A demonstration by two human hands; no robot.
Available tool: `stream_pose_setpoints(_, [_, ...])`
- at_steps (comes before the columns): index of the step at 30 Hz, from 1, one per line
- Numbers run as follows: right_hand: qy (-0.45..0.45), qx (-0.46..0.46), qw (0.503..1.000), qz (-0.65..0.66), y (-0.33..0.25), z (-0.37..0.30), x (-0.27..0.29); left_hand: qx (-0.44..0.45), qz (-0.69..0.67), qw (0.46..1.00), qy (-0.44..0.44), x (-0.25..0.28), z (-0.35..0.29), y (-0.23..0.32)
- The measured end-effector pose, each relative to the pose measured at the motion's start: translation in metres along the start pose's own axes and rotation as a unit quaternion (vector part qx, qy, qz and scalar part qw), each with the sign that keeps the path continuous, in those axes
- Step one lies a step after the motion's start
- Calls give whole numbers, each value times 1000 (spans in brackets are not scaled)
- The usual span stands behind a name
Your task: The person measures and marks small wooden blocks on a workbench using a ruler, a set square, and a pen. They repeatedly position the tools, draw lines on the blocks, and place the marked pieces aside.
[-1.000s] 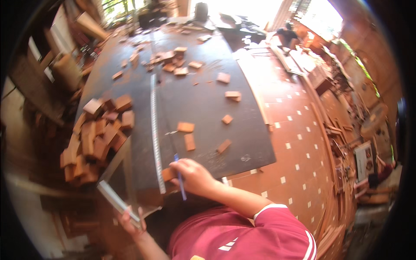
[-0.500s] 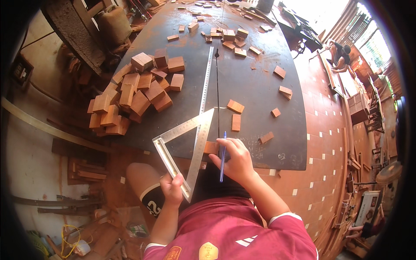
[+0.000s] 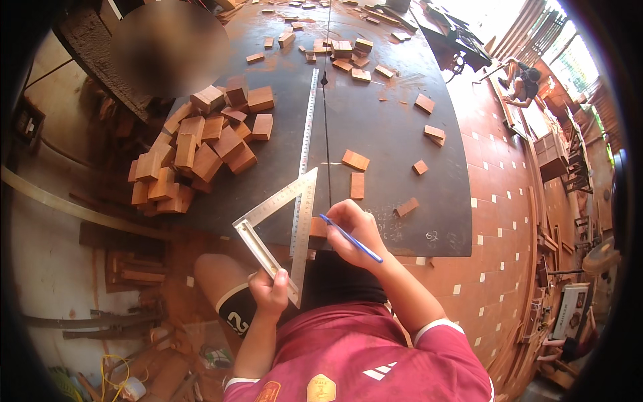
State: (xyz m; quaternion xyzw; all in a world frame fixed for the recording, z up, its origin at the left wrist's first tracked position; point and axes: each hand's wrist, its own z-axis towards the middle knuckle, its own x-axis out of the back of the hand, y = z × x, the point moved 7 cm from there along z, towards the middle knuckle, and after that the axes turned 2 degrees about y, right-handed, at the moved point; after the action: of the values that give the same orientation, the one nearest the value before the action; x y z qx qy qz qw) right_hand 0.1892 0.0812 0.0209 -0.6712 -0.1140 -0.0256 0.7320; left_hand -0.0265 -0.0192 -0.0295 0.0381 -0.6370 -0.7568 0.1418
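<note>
My left hand [image 3: 269, 289] is closed round the thick edge of a metal triangle square [image 3: 273, 200], near its lower corner. The square's upper tip lies over a long steel ruler [image 3: 309, 127] on the dark table. In my right hand [image 3: 356, 228] is a blue pen [image 3: 353, 240], gripped by the fingers and slanting down toward the wrist. Just left of those fingers, a small reddish wooden block [image 3: 318, 227] sits at the table's near edge, against the square's graduated side. The right fingertips are partly hidden.
A pile of wooden blocks [image 3: 206, 163] covers the table's left side. Several loose pieces [image 3: 355, 159] lie farther right and at the back. A thin dark line [image 3: 326, 120] runs along the tabletop [image 3: 395, 234]. Another person [image 3: 522, 84] crouches on the tiled floor at right.
The pen has swung from nearly upright to slanting, its upper end now pointing left. My right hand has curled in closer around it. My left hand still grips the square.
</note>
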Motion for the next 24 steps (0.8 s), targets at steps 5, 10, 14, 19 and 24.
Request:
stream_pose_setpoints(5, [-45,-42,998,-2,5,7,-8,-9,8,1000,-2,1,6,3])
stream_pose_setpoints(10, [1,-13,999,-52,-2,11,-8,9,12,1000,-9,2,6,4])
stream_pose_setpoints(14, [20,-9,998,-65,-7,10,-9,-3,40,999,11,-2,0,7])
stream_pose_setpoints(19, [27,-14,998,-57,-5,8,-9,-7,68,997,27,-7,-9,10])
stream_pose_setpoints(24, [20,-23,999,-33,-4,4,-13,-3,90,996,7,-4,-17,12])
